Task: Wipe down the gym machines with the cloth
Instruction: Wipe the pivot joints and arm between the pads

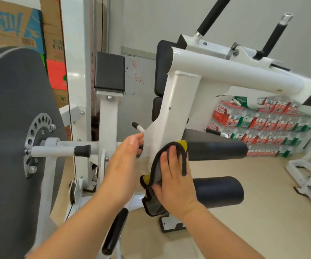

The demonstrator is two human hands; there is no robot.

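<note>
Mid-wipe, we press the grey-and-yellow cloth (155, 201) flat under our spread right hand (172, 177) against the machine's white upright (177, 101), left hand (124, 159) steadying it open-fingered; next, we judge, a stroke upward.

Stacked cardboard boxes (56, 46) read "水" and "东".

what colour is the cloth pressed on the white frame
The cloth is grey with a black edge and yellow patches; the head view shows it.
</note>
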